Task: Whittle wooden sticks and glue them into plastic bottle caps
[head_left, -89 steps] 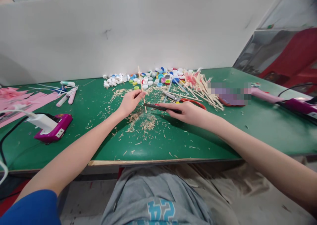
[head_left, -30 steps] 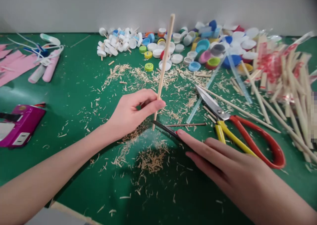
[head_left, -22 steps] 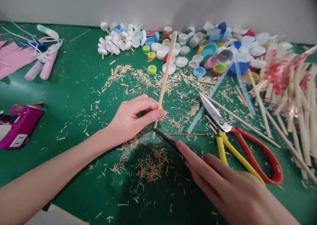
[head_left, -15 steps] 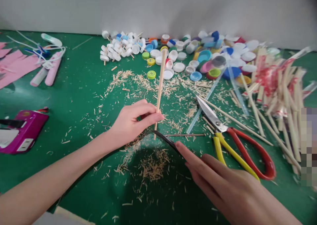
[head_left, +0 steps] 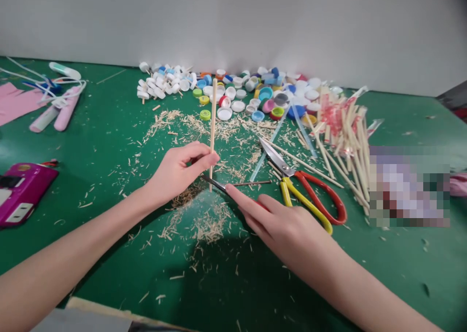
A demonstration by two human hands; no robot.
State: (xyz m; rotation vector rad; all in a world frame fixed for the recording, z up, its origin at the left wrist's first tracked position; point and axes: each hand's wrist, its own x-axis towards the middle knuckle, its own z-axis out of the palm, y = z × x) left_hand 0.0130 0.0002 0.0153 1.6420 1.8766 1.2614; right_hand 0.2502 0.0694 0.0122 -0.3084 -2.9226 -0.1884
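My left hand pinches a pale wooden chopstick between thumb and fingers. The stick stands nearly upright, its lower end showing below the fingers. My right hand is closed around a knife, the index finger stretched along the back of its dark blade. The blade crosses the lower part of the stick, just under my left hand; whether it cuts into the wood at this instant I cannot tell. Most of the knife handle is hidden in my palm. Thin wood shavings lie on the green table below.
Scissors with red and yellow handles lie right of the knife. Loose chopsticks and wrappers are heaped farther right. Bottle caps line the wall, with white caps on short sticks. Glue guns and a magenta power box are left.
The view has shifted, so the scene sits farther left and the table's right side shows more. Both hands keep their hold, with the blade still at the stick's lower end.
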